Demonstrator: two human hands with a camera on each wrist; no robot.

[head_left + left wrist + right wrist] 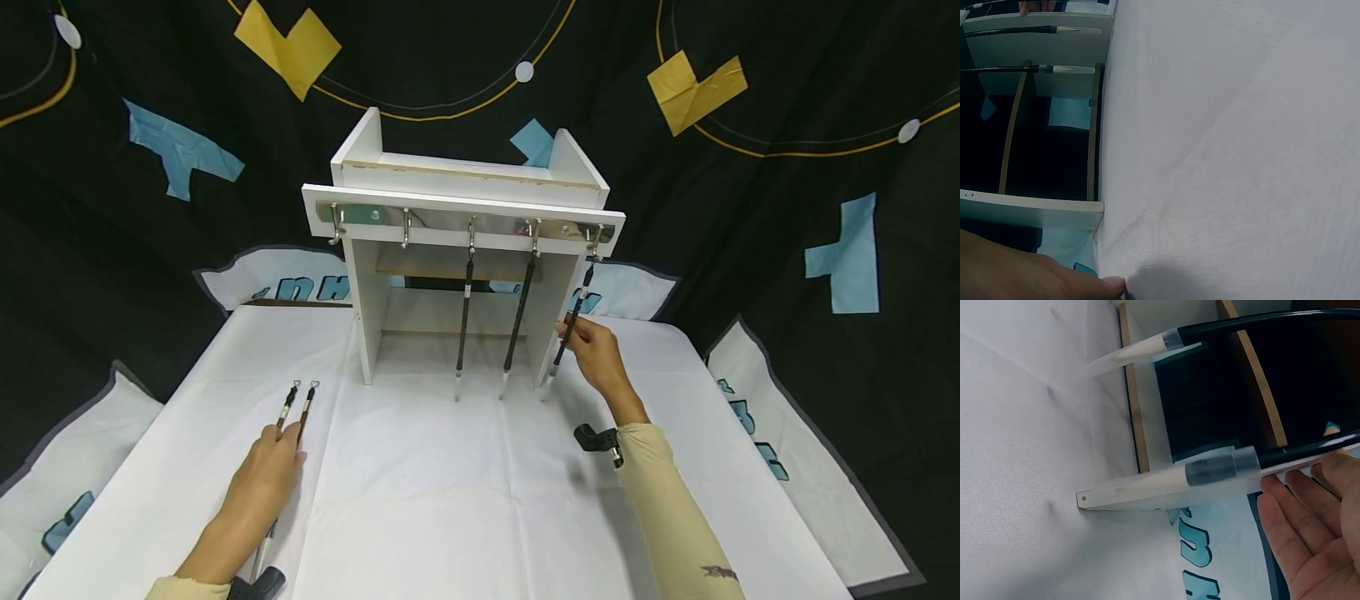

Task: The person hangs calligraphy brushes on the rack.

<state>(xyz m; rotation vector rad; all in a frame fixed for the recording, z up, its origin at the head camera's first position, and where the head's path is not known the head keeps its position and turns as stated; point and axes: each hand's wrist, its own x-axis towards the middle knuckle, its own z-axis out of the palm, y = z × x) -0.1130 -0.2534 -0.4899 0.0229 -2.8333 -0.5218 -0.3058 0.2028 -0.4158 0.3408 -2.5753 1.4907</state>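
Note:
My left hand [260,475] grips two brushes [307,407] lying on the white tabletop, their looped ends pointing toward the rack. In the left wrist view only part of that hand shows and the brushes are mostly hidden. A white wooden rack [427,193] carries a row of metal hooks, with three dark-handled brushes hanging tip down from them. By the rightmost brush [581,292], my right hand [600,358] has its fingertips right at the handle. Seen from the right wrist, those fingers [1294,519] are extended loosely beside the handle, and a clear cap covers the bristles.
Two more hooks [407,229] at the rack's left end hold nothing. The other hanging brushes [467,308] are in front of the rack's shelves. White cloth covers the table [405,500], and a black curtain [465,50] with tape pieces hangs behind.

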